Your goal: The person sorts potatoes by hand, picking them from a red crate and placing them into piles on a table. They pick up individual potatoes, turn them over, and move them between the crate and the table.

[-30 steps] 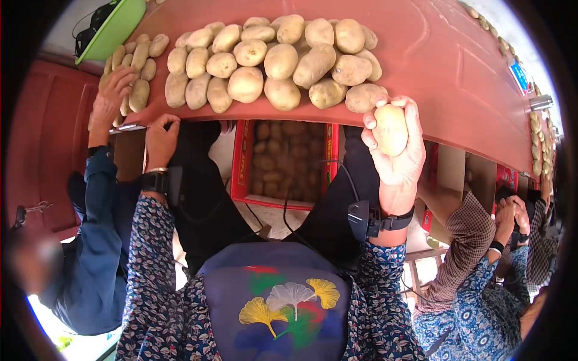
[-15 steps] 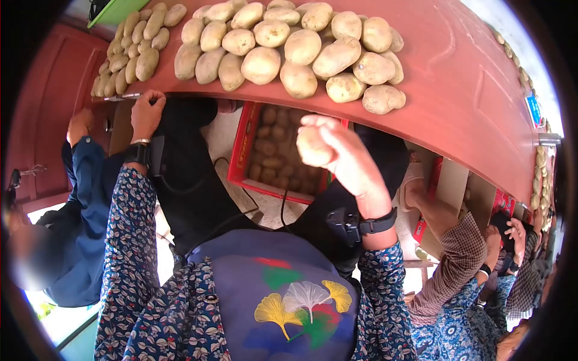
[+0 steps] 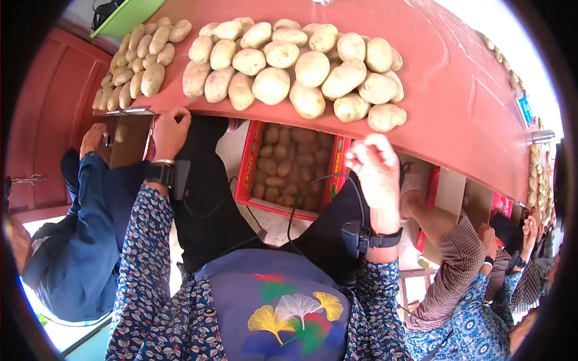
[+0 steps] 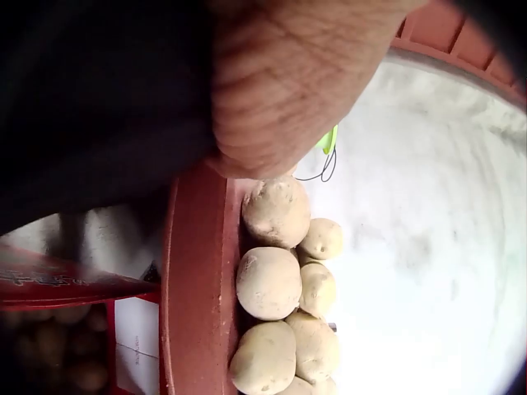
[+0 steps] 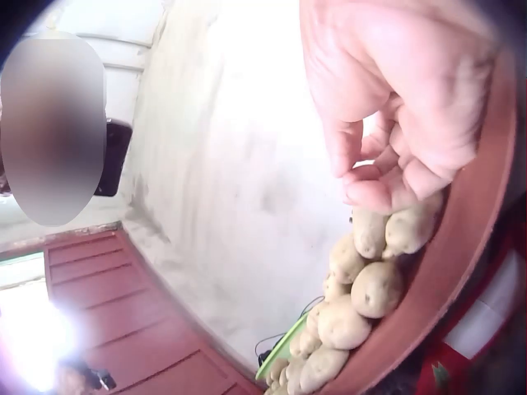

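My right hand [image 3: 378,171] is raised near the table's front edge, beside the box, holding nothing. In the right wrist view its fingers [image 5: 395,185] bend loosely towards the thumb with bare space between. By the table edge, left of the box, my left hand [image 3: 170,133] hangs with loosely curled fingers and no object showing in it. A stacked group of potatoes [image 3: 271,86] lies on the red table [image 3: 445,114] in front of me. Below the edge, between my legs, a red cardboard box [image 3: 242,174] contains many potatoes [image 3: 283,153], dim in the shade.
Another potato pile [image 3: 141,57] sits at the table's left, near a green basin [image 3: 129,18]. A person in a dark blue sleeve [image 3: 90,198] is on my left; others sit on my right. A thin black cable [image 3: 293,225] loops from my right wrist in front of the box.
My right hand carried a potato from the table edge down over the box; now it is back to the right without the potato. My left hand stays by the table edge.
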`<action>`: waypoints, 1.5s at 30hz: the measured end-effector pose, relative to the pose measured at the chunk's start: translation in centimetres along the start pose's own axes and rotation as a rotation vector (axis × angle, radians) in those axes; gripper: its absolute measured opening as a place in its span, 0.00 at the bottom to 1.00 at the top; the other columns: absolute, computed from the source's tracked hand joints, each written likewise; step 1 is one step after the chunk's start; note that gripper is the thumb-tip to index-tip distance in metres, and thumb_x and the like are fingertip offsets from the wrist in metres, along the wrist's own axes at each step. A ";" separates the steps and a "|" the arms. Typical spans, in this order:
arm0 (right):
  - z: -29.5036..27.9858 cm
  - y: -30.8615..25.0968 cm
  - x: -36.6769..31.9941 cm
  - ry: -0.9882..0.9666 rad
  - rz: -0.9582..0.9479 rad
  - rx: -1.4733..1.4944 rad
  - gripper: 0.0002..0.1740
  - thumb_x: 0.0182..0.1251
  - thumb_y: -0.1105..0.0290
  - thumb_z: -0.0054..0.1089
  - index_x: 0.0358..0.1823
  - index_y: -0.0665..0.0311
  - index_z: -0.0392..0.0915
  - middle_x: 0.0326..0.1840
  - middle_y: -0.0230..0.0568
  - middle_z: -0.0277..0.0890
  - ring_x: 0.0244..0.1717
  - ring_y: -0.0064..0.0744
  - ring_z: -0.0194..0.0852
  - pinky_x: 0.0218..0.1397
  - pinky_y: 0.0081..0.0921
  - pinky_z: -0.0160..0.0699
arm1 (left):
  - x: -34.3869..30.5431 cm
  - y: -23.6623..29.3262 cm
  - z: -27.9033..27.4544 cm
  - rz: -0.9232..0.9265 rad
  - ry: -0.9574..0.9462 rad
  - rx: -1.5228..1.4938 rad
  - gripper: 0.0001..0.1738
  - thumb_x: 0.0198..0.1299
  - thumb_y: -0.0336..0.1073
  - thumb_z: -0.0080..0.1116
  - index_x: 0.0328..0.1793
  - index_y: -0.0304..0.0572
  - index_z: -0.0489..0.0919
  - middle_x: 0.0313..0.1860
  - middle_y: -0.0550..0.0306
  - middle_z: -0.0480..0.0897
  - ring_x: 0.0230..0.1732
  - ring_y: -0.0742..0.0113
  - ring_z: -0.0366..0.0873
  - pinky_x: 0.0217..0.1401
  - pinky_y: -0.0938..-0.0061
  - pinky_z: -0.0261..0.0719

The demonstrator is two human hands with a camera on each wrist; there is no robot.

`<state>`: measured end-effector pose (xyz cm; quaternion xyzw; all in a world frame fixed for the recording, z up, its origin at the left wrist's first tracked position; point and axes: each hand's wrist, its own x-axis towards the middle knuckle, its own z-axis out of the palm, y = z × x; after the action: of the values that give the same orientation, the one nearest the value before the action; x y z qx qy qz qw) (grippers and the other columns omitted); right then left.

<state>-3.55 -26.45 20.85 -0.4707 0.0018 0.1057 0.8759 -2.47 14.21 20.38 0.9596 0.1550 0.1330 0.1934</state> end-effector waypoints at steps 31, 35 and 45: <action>5.9 -35.1 1.8 -0.118 -0.551 -1.105 0.14 0.67 0.63 0.55 0.45 0.67 0.75 0.43 0.42 0.75 0.39 0.25 0.72 0.37 0.18 0.72 | -0.9 -2.5 0.7 -0.087 0.003 -0.037 0.08 0.54 0.41 0.58 0.36 0.49 0.81 0.35 0.50 0.83 0.40 0.48 0.80 0.42 0.60 0.76; 8.0 -26.2 3.3 -0.040 -0.612 -1.196 0.14 0.70 0.62 0.51 0.46 0.63 0.77 0.44 0.33 0.77 0.40 0.16 0.72 0.43 0.13 0.70 | -1.2 -1.7 0.5 -0.079 0.002 -0.045 0.08 0.54 0.41 0.58 0.36 0.49 0.81 0.35 0.50 0.83 0.40 0.49 0.80 0.41 0.61 0.76; 4.5 -10.8 9.3 -0.180 -0.323 -0.761 0.05 0.64 0.71 0.59 0.41 0.59 0.77 0.38 0.34 0.78 0.35 0.17 0.73 0.35 0.15 0.69 | -1.0 -0.7 0.7 -0.035 0.010 -0.047 0.08 0.52 0.38 0.57 0.34 0.45 0.81 0.32 0.48 0.82 0.39 0.47 0.80 0.42 0.59 0.75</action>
<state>7.13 -26.81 31.24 -0.7435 -0.1876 0.0007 0.6418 -3.32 14.31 19.31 0.9513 0.1694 0.1379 0.2176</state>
